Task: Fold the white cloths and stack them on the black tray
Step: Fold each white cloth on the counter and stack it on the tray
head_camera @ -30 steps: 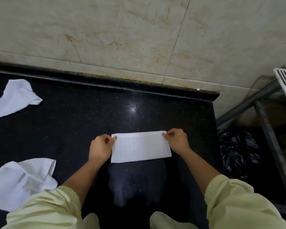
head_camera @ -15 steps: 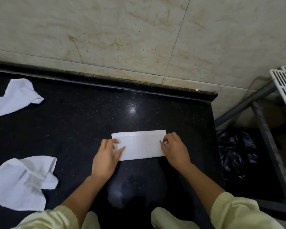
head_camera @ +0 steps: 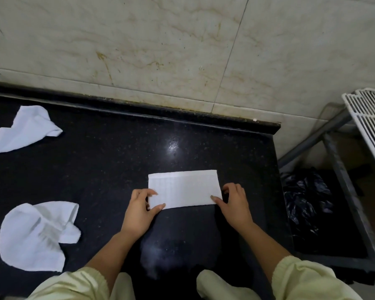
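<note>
Counter [head_camera: 95, 169]: front cloth [head_camera: 35, 237] crumpled at its left front, back cloth [head_camera: 24, 131] crumpled at left rear, folded cloth [head_camera: 184, 188] flat right of centre. Your left hand [head_camera: 139, 213] pinches its near-left corner, your right hand [head_camera: 234, 206] its near-right corner.

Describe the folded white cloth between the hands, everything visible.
The folded white cloth is a neat, flat rectangle of faintly ribbed fabric, long side left to right, lying on the black countertop. The left hand pinches its near-left corner, the right hand its near-right corner. Nothing else touches it.
</note>
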Tool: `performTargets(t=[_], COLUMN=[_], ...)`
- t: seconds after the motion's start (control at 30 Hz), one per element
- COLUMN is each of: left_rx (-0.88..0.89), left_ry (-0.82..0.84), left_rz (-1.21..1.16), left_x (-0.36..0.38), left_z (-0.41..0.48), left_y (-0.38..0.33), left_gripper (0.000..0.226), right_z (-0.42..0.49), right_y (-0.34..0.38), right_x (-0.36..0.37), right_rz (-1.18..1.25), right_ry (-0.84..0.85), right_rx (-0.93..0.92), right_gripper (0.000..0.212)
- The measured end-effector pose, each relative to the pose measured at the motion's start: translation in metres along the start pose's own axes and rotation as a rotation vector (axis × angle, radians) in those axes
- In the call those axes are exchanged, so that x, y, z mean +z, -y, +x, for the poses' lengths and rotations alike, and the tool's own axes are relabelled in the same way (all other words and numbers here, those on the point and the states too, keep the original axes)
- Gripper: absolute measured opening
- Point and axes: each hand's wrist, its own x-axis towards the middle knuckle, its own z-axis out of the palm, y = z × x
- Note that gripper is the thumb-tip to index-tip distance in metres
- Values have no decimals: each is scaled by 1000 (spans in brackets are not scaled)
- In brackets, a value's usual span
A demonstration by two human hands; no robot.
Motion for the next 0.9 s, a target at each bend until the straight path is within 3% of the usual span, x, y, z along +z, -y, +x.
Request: performTargets(t=[0.17,0.33,0.47,0.9], left_rx=[-36,-39,-44,-45], left_ry=[-8,-11,-1,6], left_rz=[-53,-77,-86,-147], left_x=[-1,0,-1,-6], left_z=[2,2,3,8], left_y=[-3,-2,-1,1], left_gripper=[35,34,34,30], right_z=[7,18,24,23], right_y=[20,34,34,53], right_x=[-3,-5,-7,-13], right_rz=[118,122,258,802], right_ry=[30,126,176,33], right_rx=[250,414,504,636], right_gripper=[56,28,21,14])
